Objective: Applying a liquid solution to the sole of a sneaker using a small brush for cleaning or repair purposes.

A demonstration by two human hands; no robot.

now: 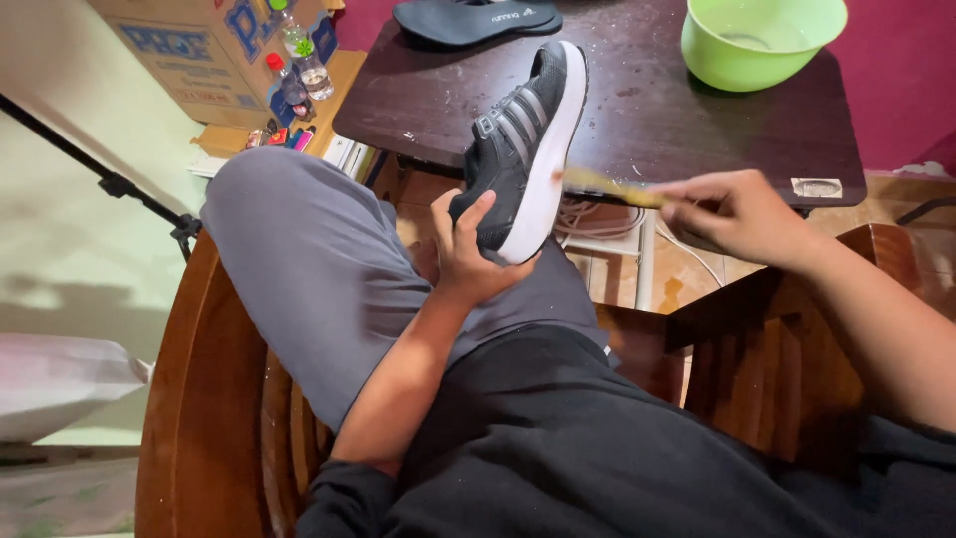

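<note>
Your left hand (466, 249) clamps the black sneaker (518, 139) heel-down over your knee, right hand (742, 211) pinches a blurred yellowish brush (607, 185) at its white sole, scrubbing looks midway, insole (476, 20) out on table (657, 120).

Open air lies between the raised grey knee (299, 239) and the dark table (637, 110) edge, partly filled by the upright shoe (523, 139). Wooden chair arms (199, 399) hem both sides (the right one close under the forearm). A green bowl (762, 40) and sandal (473, 20) occupy the table's far edge.
</note>
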